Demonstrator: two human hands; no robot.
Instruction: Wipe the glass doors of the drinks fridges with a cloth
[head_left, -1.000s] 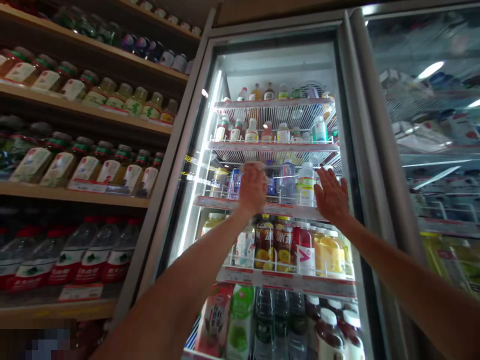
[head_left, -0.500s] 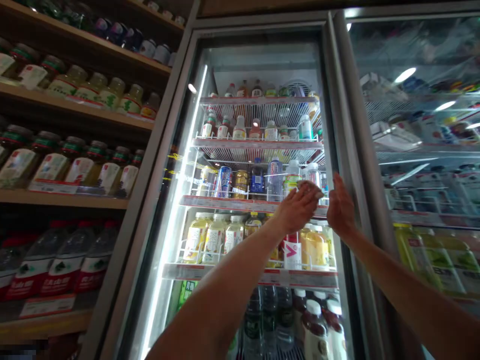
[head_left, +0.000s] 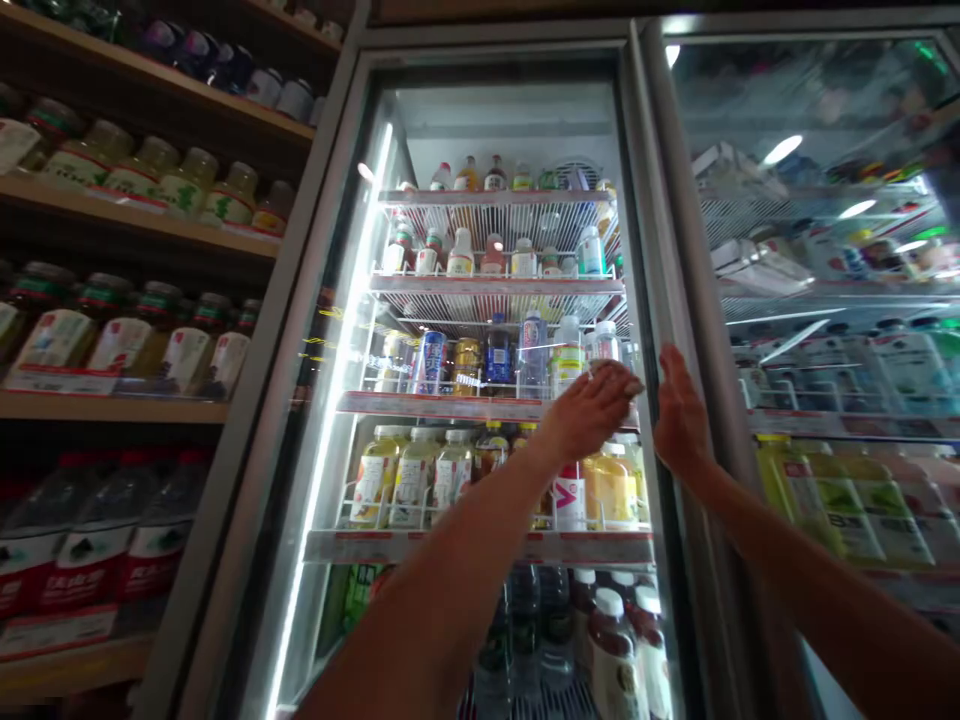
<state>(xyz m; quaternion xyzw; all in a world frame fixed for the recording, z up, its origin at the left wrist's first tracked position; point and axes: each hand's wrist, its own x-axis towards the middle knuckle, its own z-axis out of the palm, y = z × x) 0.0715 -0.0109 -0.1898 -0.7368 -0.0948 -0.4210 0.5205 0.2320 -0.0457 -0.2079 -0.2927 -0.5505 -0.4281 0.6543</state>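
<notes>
My left hand (head_left: 592, 412) is stretched out flat in front of the glass door (head_left: 495, 120) of a lit drinks cooler, fingers together and pointing right. It holds nothing that I can see; a dim shape at its fingertips looks like a reflection. To its right, my right hand (head_left: 681, 420) is raised with fingers straight up, by the metal door frame (head_left: 667, 250). Whether either palm touches the door I cannot tell. Behind the left hand stand a bottle with a yellow-green label (head_left: 568, 360) and, lower down, yellow juice bottles (head_left: 613, 490).
Wooden shelves with jars (head_left: 135, 340) and red-capped water bottles (head_left: 97, 540) stand on the left. A second glass-fronted cooler (head_left: 825, 380) adjoins on the right. Inside the middle cooler, wire shelves (head_left: 480, 405) carry bottles and cans.
The view has turned slightly right, so the coolers and shelves sit further left. Both hands keep nearly the same place in view, now a little further right relative to the door.
</notes>
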